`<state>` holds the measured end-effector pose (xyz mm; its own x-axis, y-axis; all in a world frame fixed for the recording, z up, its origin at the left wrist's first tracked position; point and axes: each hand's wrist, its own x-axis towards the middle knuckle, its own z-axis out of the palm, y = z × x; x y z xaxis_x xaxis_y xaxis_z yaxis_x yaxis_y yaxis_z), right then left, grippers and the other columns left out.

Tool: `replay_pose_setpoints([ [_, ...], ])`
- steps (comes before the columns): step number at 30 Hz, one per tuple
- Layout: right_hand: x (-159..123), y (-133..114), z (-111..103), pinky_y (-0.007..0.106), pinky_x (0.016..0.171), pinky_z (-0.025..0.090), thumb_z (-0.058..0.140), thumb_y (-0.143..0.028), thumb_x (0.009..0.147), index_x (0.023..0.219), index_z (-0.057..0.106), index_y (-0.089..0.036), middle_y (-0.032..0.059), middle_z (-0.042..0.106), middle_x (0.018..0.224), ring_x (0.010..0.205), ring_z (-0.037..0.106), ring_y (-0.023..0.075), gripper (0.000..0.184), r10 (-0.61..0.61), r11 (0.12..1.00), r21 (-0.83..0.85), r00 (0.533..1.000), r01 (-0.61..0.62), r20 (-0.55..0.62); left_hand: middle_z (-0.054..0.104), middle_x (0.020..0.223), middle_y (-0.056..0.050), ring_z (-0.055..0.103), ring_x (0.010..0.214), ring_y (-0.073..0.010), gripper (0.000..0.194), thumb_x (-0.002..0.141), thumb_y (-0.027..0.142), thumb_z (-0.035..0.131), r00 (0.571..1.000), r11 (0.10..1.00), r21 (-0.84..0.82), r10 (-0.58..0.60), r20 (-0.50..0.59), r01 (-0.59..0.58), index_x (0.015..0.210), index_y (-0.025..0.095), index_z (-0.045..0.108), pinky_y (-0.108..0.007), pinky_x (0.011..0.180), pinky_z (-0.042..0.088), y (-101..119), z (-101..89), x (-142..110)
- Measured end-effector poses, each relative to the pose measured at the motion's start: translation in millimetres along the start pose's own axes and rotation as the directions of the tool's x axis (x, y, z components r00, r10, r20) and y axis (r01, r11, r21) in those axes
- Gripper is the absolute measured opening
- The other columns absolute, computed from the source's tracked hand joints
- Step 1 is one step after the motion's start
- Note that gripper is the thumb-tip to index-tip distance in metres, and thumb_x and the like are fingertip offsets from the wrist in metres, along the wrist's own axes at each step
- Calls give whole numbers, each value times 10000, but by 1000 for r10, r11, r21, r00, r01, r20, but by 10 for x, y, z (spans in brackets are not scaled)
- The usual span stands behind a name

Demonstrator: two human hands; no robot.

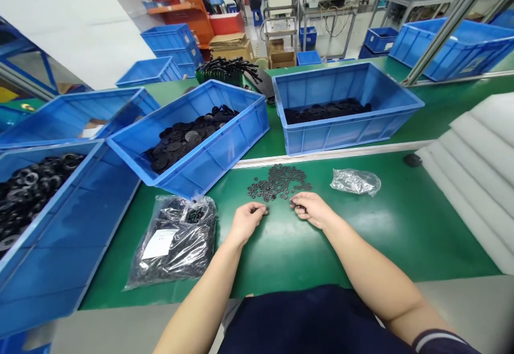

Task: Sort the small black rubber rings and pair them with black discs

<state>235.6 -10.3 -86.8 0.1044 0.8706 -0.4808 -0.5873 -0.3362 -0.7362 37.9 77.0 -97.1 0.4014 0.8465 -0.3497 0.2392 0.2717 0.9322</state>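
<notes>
The fingers of the right hand [313, 209] curl together, pinching a small black washer [301, 208] at the near edge of the pile. The fingers of the left hand [249, 223] are also drawn together, just beside that edge; whether they hold anything is hidden. The pile of black washers [279, 182] lies loose on the green bench mat [281, 255], between the hands and the far rail.

To the left, a clear plastic bag of black parts [172, 241] lies beside the hands, with open mat between them. To the right, a crumpled clear bag [355, 181] lies on the mat, and open mat stretches toward a stack of white foam sheets [474, 172].

Past the white rail [333, 153], a blue plastic crate [345, 126] holds a shallow layer of black parts. A tilted blue crate [209, 150] overhangs the mat's far-left corner and holds black rings. A nearer blue crate [68, 241] along the left edge holds larger black rings.
</notes>
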Motion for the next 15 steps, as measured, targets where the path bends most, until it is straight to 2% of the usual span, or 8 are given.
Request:
replay_pose_setpoints([
  [4,17,31,-12,163,381,95,783,-315,633,733,561,-133,4,558,588,404,288,12,305,29,997,-70,999,-28,17,595,581,-9,400,451,-85,204,654,325,673,991,955,291,83,-104,-50,733,136,670,-214,452,285,29,-223,116],
  [7,6,54,4,163,379,91,766,-340,669,760,593,-120,-11,524,570,406,273,13,294,51,996,-68,998,-49,38,609,571,-15,454,491,-120,154,631,295,662,982,898,429,156,-102,-97,694,154,671,-233,496,319,91,-267,190],
  [11,-11,40,20,171,370,120,709,-303,707,761,640,-95,11,510,594,429,347,37,226,39,999,15,999,-39,7,602,527,-5,511,513,-146,101,586,249,684,984,867,484,169,-63,-118,641,182,633,-249,534,350,198,-278,269],
  [15,-6,25,10,178,368,141,647,-210,694,761,661,-82,37,532,604,433,383,51,145,43,997,57,999,-43,-5,520,465,37,460,442,-115,211,543,257,748,987,899,437,101,-126,-36,638,184,574,-227,472,315,243,-327,311],
])
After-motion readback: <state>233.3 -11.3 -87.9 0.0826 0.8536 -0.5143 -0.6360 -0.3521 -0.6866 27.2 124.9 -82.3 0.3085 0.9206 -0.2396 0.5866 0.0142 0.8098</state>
